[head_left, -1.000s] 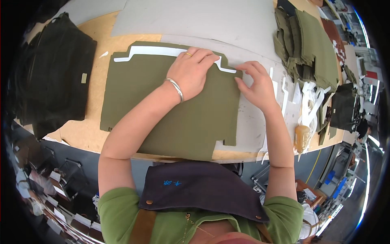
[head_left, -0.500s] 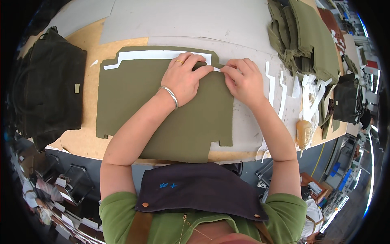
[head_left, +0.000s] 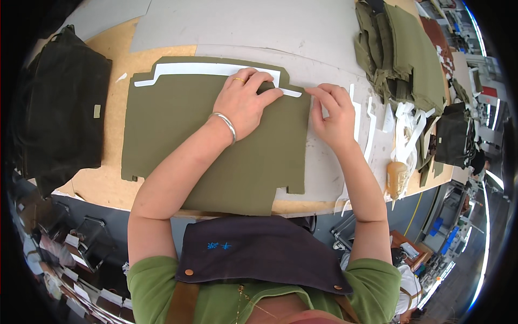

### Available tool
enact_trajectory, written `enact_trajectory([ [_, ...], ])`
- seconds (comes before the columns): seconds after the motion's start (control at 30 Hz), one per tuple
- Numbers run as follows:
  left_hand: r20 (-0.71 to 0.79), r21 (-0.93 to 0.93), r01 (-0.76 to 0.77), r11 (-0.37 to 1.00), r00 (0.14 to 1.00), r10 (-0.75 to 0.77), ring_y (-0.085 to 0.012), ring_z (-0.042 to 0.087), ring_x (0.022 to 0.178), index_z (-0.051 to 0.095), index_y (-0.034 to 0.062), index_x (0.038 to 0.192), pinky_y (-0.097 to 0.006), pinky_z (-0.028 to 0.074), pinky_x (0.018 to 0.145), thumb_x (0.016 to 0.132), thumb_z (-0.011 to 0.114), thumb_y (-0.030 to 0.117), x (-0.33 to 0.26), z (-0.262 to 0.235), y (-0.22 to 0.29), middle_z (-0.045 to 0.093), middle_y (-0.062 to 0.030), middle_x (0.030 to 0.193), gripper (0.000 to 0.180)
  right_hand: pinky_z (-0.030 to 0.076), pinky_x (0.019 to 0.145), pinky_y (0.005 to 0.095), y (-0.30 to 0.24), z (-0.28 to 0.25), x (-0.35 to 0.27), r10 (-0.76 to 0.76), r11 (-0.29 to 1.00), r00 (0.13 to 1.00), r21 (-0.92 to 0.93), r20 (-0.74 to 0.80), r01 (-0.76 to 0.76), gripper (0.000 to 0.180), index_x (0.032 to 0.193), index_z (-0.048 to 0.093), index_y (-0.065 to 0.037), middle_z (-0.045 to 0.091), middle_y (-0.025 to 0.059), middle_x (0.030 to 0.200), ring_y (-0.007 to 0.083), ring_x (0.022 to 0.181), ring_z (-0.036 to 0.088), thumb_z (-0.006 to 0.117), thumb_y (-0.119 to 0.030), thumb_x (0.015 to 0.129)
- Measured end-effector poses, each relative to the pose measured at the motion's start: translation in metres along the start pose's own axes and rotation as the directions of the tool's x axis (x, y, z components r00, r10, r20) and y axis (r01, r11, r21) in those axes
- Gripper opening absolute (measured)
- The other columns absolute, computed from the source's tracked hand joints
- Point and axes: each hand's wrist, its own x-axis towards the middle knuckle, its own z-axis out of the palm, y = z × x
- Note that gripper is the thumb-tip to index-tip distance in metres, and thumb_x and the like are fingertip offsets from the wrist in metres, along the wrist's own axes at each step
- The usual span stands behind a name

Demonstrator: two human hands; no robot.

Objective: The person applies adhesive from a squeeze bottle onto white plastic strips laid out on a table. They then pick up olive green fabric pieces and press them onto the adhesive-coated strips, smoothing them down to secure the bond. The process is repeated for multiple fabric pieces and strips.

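Observation:
An olive-green fabric panel (head_left: 216,124) with notched edges lies flat on the table before me. Along its stepped far edge runs a white strip (head_left: 189,68), its bent right end resting on the panel's narrower right part. My left hand (head_left: 245,102) rests on the panel and over part of the strip, fingers bent and apart, thumb beside the strip's bend. At the panel's far right corner is my right hand (head_left: 332,113), thumb and forefinger drawn together, the forefinger tip touching the corner. Whatever lies between those fingers, if anything, is hidden.
More white strips (head_left: 370,129) lie to the right, beside a bundle of white material (head_left: 404,135) and an amber-coloured bottle (head_left: 396,178). Olive fabric pieces (head_left: 413,51) are piled at far right. A dark bag (head_left: 67,108) stands left, and a smaller dark bag (head_left: 456,135) right.
My right hand has moved right, off the strip's end to the panel's corner, uncovering that end. My left hand stays on the panel. The whole view has shifted slightly.

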Motion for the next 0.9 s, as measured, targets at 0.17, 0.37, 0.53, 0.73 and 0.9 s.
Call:
enact_trajectory([
  [0.17,0.031,0.032,0.008,0.999,0.999,-0.009,-0.0253,0.049,0.111,0.067,0.0221,0.109,-0.038,0.044,0.093,0.075,0.06,-0.001,-0.001,0.001,0.0,0.054,-0.0004,0.118,0.042,0.047,0.069,0.034,-0.009,0.001,-0.008,-0.083,0.995,0.988,-0.04,0.131,0.089,0.035,0.098,0.07,-0.014,0.061,0.0007,0.093,0.0205,0.077,0.056,0.063,0.003,0.068],
  [0.37,0.043,0.065,0.014,0.998,0.999,-0.016,-0.024,0.048,0.113,0.067,0.0226,0.11,-0.038,0.043,0.095,0.076,0.059,0.001,-0.002,0.002,0.002,0.054,0.0005,0.121,0.041,0.047,0.07,0.0344,-0.009,0.004,-0.014,-0.086,0.991,0.985,-0.092,0.15,0.1,0.037,0.102,0.07,-0.013,0.06,0.0013,0.093,0.0208,0.078,0.056,0.063,0.001,0.069],
  [0.53,0.117,0.007,0.034,0.999,0.992,-0.034,-0.0236,0.047,0.118,0.064,0.0215,0.116,-0.04,0.04,0.1,0.08,0.059,0.004,-0.003,-0.004,0.002,0.054,0.0005,0.124,0.04,0.048,0.072,0.0357,-0.013,0.004,-0.015,0.009,0.991,0.982,-0.134,0.188,0.017,0.035,0.105,0.069,-0.012,0.06,0.003,0.096,0.022,0.081,0.058,0.063,-0.001,0.072],
  [0.73,0.146,0.143,0.187,0.972,0.967,-0.208,-0.0274,0.034,0.138,0.046,0.0169,0.139,-0.044,0.028,0.111,0.091,0.058,0.022,-0.037,-0.058,-0.028,0.039,-0.0039,0.148,0.05,0.039,0.099,0.0432,-0.048,0.01,0.012,0.008,0.983,0.972,-0.181,0.236,0.035,0.049,0.13,0.052,-0.009,0.049,0.009,0.133,0.0257,0.121,0.048,0.062,-0.02,0.084],
  [0.9,0.167,0.393,0.33,0.858,0.892,-0.419,-0.0251,0.017,0.146,0.029,0.0201,0.15,-0.05,0.011,0.117,0.093,0.045,0.054,-0.073,-0.083,-0.067,0.025,-0.0013,0.157,0.068,0.012,0.117,0.0508,-0.05,0.053,0.01,0.039,0.976,0.887,-0.209,0.46,0.066,0.071,0.149,0.028,-0.012,0.025,0.0049,0.156,0.022,0.145,0.02,0.041,-0.055,0.094],
])
